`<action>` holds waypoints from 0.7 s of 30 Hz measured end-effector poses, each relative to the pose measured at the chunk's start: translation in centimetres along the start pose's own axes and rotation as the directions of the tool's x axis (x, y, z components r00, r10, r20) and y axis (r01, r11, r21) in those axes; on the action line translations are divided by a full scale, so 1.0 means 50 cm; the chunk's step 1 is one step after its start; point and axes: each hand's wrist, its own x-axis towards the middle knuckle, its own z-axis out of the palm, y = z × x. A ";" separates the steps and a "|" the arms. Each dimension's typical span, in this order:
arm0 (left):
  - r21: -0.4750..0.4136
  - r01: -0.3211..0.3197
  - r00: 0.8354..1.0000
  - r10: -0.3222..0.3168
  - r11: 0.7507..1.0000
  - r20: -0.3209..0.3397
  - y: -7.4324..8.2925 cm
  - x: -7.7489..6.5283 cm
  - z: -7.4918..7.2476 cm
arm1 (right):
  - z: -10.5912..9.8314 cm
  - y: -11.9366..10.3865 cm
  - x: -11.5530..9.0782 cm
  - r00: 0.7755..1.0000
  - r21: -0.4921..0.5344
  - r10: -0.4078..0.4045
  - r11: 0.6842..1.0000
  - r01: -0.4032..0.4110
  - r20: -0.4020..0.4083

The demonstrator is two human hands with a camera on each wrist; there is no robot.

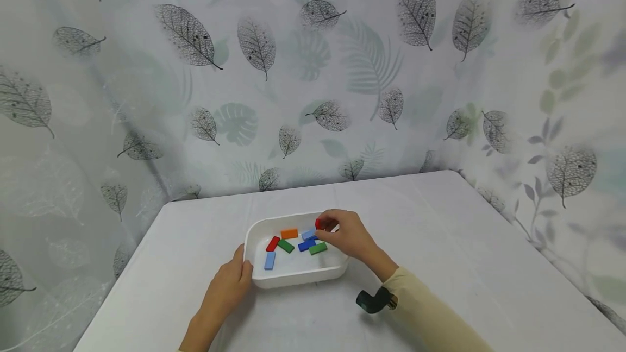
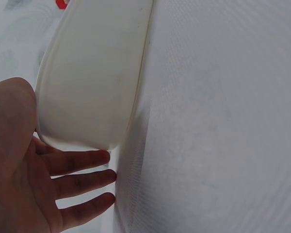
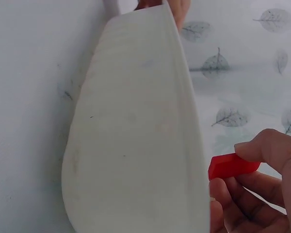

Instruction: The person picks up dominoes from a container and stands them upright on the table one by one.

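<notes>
A white tray point(image 1: 293, 278) holds several small rectangular blocks. At its left end my left hand point(image 1: 229, 281) grips the rim; in the left wrist view the thumb lies at the rim and the other fingers extend along the outer wall. My right hand point(image 1: 348, 234) is over the tray's right part. Between its thumb and fingers it pinches a red block point(image 3: 233, 166), held up at rim height. Inside the tray are an orange block point(image 1: 289, 233), another red block point(image 1: 273, 244), a light blue block point(image 1: 270, 261), a dark blue block point(image 1: 306, 245) and a green block point(image 1: 318, 249).
The white-covered table point(image 1: 415, 221) extends around the tray. A leaf-patterned curtain point(image 1: 293, 96) hangs behind and on both sides. A dark strap-like piece point(image 1: 373, 301) sits at the right sleeve point(image 1: 425, 308).
</notes>
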 end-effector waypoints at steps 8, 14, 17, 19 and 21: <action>-0.007 0.009 1.000 -0.009 1.000 0.002 0.005 -0.003 -0.003 | -0.018 -0.003 -0.012 0.998 0.028 -0.009 1.000 0.011 -0.056; -0.005 0.000 1.000 0.000 1.000 0.005 0.005 -0.001 -0.005 | -0.027 0.000 -0.016 0.997 0.026 0.012 1.000 -0.010 -0.073; -0.005 0.006 1.000 -0.006 1.000 0.006 0.005 -0.002 -0.006 | -0.032 0.003 -0.018 0.996 0.025 0.019 1.000 -0.017 -0.091; -0.007 0.007 1.000 -0.007 1.000 0.009 0.005 -0.002 -0.006 | -0.035 0.007 -0.019 0.994 0.028 0.025 0.999 -0.022 -0.107; -0.007 0.017 1.000 -0.017 1.000 0.015 0.005 -0.002 -0.007 | -0.038 0.009 -0.022 0.993 0.032 0.031 0.999 -0.028 -0.117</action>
